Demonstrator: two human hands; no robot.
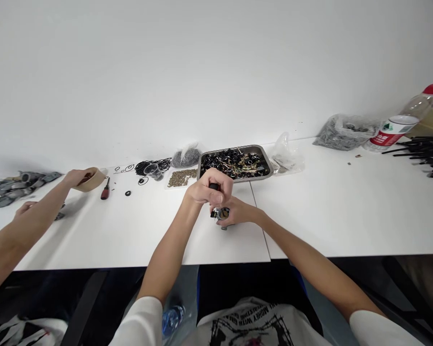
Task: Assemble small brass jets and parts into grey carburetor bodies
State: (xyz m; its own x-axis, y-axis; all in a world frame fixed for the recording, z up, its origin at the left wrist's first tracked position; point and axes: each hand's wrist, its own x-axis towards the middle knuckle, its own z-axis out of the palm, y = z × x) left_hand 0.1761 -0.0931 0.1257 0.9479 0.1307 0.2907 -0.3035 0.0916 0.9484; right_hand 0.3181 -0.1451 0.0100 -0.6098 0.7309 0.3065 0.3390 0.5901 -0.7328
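Note:
My left hand (211, 188) is closed in a fist around a black-handled tool (213, 186), possibly a screwdriver. Only the dark end of its handle shows, and its lower part is hidden. Just below and to the right, my right hand (238, 211) grips a small grey fitting (223, 214) with a round opening, low over the white table (231, 247). A little black piece with a brassy glint (214, 214) sticks out at the fitting's left side. Beyond both hands stands a metal tray (263, 179) full of black parts and brassy screws.
Brassy small parts (181, 178), a clear cup (153, 171), black rings (140, 168) and a red-black screwdriver (105, 190) lie left. A co-worker's hand (77, 178) reaches into a tape roll (94, 181). Rightward are a bag of grey parts (341, 133), a bottle (393, 129) and black tubes (426, 154).

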